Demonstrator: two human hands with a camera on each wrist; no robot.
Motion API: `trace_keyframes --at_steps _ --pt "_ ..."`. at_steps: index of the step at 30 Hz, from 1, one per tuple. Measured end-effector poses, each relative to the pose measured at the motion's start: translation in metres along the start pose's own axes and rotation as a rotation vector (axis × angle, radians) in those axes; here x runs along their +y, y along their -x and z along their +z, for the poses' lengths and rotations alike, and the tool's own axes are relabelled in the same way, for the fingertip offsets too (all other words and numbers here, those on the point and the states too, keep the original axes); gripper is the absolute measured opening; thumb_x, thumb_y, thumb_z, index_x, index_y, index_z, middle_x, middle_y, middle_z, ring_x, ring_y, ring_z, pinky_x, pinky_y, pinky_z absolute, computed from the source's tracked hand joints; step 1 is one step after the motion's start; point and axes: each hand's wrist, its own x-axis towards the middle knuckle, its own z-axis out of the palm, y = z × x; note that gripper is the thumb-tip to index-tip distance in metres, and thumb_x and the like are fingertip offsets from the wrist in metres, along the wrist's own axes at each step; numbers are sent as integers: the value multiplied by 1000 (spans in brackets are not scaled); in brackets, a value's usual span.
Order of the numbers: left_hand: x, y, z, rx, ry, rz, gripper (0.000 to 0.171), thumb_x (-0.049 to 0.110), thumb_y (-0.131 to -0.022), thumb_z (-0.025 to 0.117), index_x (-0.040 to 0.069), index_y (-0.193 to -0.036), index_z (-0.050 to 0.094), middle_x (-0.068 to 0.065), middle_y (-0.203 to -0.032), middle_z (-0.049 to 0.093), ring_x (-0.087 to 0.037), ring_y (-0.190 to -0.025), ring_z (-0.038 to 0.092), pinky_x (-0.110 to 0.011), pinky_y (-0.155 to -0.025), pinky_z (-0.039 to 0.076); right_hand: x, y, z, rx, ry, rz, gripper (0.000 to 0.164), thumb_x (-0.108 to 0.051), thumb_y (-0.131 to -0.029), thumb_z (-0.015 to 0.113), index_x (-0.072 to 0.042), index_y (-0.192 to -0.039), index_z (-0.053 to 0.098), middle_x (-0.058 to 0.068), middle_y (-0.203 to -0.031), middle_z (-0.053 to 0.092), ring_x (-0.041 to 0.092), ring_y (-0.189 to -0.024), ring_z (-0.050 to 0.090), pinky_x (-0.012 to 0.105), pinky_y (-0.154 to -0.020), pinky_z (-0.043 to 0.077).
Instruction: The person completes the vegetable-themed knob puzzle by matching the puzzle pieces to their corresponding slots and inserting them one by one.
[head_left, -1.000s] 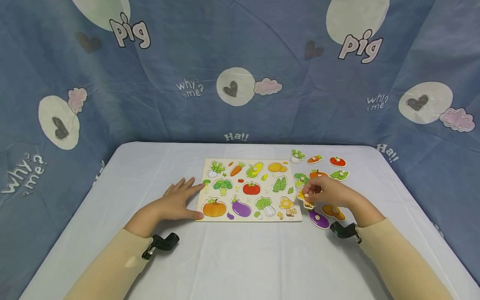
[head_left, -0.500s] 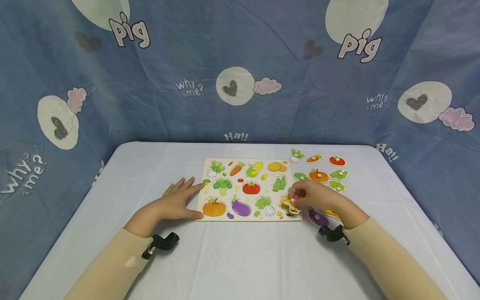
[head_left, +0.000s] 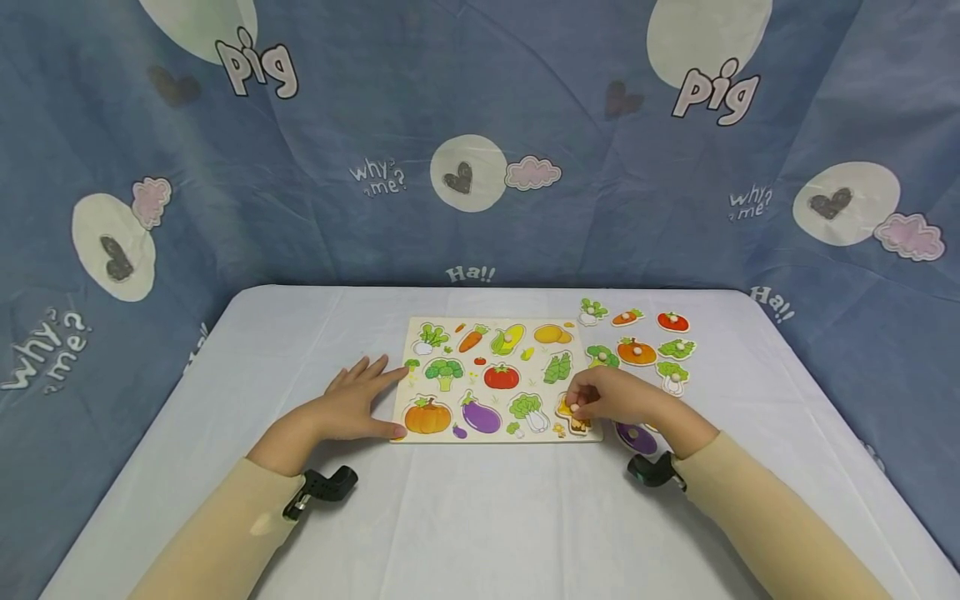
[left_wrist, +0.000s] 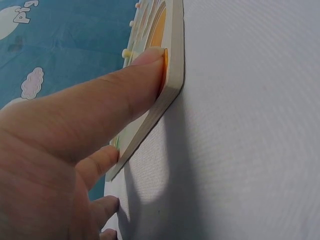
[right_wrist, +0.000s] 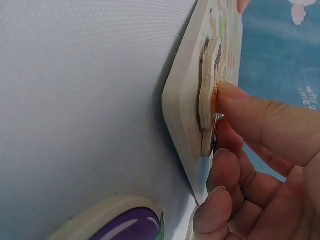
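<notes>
A light wooden puzzle board (head_left: 532, 375) with painted vegetables lies on the table. My left hand (head_left: 352, 406) has its fingers spread at the board's left side; the thumb (left_wrist: 125, 85) rests on the near corner and the index fingertip touches the edge. With thumb and fingertips my right hand (head_left: 618, 396) pinches a mushroom puzzle piece (head_left: 577, 423) by its knob. That piece is over the mushroom picture at the board's near right corner. The right wrist view shows the mushroom piece (right_wrist: 207, 95) slightly raised and offset from its dark outline.
Right of the board lie several loose knobbed pieces: an eggplant (head_left: 636, 438), a pumpkin (head_left: 636, 352), a tomato (head_left: 672, 322), a carrot (head_left: 627, 317), a radish (head_left: 592, 312), a broccoli (head_left: 602, 356) and a leafy cabbage (head_left: 672, 377). A blue printed cloth (head_left: 315, 217) hangs behind the table.
My right hand has carried the mushroom piece left from beside the board to over its near right corner, then lowered it there. My left hand has stayed in place.
</notes>
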Motion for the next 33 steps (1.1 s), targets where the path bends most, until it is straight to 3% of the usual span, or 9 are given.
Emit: trace_keyframes --at_steps 33 --pt "0 1 -1 -4 9 5 102 59 -77 77 12 -156 35 -28 -162 16 -52 -148 4 -70 -115 3 3 -2 5 12 24 -12 10 -12 -90 76 -14 -93 67 -3 -80 58 14 -77 52 28 -68 46"
